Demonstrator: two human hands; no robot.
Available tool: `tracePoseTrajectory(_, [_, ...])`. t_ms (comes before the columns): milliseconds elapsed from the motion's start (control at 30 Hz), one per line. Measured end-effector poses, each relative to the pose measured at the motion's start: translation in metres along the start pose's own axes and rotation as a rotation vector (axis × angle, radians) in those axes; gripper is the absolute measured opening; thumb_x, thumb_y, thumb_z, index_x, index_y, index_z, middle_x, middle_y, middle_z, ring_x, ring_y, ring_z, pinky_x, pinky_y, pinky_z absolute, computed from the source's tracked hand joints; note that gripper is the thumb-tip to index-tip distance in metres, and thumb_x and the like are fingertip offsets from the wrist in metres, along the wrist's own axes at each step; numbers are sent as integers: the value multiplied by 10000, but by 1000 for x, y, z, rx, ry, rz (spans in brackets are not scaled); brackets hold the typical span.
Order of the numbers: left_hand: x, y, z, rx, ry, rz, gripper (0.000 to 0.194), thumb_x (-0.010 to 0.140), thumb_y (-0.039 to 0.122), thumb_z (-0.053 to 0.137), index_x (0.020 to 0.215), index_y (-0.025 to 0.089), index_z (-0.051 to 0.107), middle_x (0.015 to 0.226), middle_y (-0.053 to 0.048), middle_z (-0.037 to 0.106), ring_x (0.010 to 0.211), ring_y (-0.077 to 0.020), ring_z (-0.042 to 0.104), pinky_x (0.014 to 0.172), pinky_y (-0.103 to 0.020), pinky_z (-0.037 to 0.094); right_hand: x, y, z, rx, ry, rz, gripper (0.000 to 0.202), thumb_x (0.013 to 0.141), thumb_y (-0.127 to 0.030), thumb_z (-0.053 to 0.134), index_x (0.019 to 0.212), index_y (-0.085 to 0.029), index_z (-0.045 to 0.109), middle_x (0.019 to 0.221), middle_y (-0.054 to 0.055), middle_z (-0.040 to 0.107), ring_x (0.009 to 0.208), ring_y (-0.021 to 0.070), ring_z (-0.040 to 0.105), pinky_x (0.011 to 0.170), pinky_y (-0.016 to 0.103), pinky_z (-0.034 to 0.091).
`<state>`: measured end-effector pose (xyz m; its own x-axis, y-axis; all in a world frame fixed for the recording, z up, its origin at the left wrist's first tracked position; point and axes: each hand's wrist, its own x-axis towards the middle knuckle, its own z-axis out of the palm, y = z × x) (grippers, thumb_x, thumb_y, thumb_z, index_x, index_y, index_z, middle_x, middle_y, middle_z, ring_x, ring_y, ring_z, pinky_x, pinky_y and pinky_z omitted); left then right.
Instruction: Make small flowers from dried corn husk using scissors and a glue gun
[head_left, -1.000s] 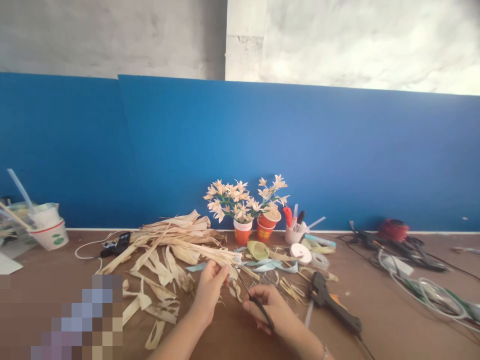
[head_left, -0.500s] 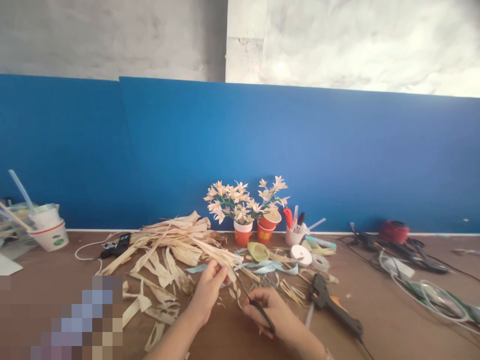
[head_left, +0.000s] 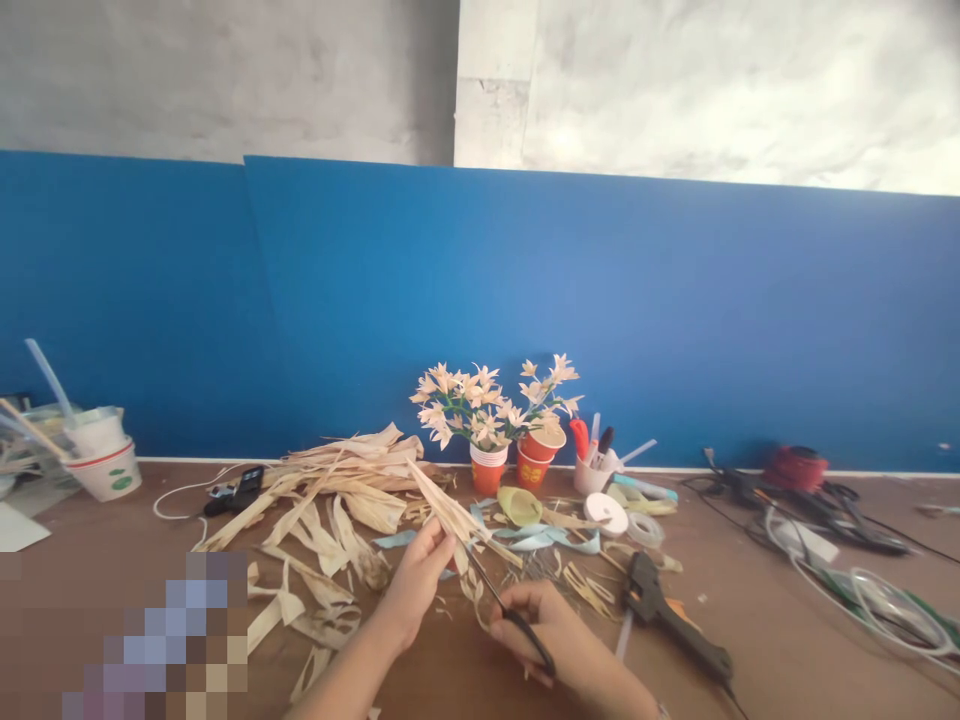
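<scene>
Toward the near edge of the bench (head_left: 457, 680), the left hand (head_left: 420, 575) pinches a pale husk piece (head_left: 439, 500) between thumb and fingers. The right hand (head_left: 544, 630) curls around black scissors (head_left: 508, 613), blades reaching the husk — how far they part, I cannot tell. Pale flowers (head_left: 466, 386) stand by the far edge — in red paper cups (head_left: 486, 475).

Scissors (head_left: 532, 636) between husk pile (head_left: 352, 466) and glue gun (head_left: 681, 622), cups (head_left: 486, 476) behind.
</scene>
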<state>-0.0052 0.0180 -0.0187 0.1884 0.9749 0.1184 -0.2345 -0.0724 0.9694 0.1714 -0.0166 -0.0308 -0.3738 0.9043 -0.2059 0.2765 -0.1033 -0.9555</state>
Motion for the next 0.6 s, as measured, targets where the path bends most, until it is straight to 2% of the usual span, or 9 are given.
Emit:
tracePoseTrajectory(300, [4,-7,-3,-11,108,-4,347,731,475,637,876,160,655,693,-7,604,680,-150,533,640,-234,411,-2,3,0,-35,-12,36,167,710,-313,629,706,-153,580,371,-96,437,284,31,326,280,134,195])
tracePoseTrajectory(433, [4,-4,-3,0,80,1,281,731,421,646,834,159,644,683,7,592,645,-124,512,606,-206,399,-1,7,-1,-43,-22,50,170,711,-313,631,743,-150,596,376,-94,451,290,32,337,285,131,207])
tracePoseTrajectory(600, [4,1,-3,-26,88,-10,236,692,346,679,831,160,641,770,-22,656,726,-149,572,664,-221,433,-1,9,-3,-76,-41,49,125,707,-277,611,710,-154,588,379,-85,466,287,37,337,284,138,210])
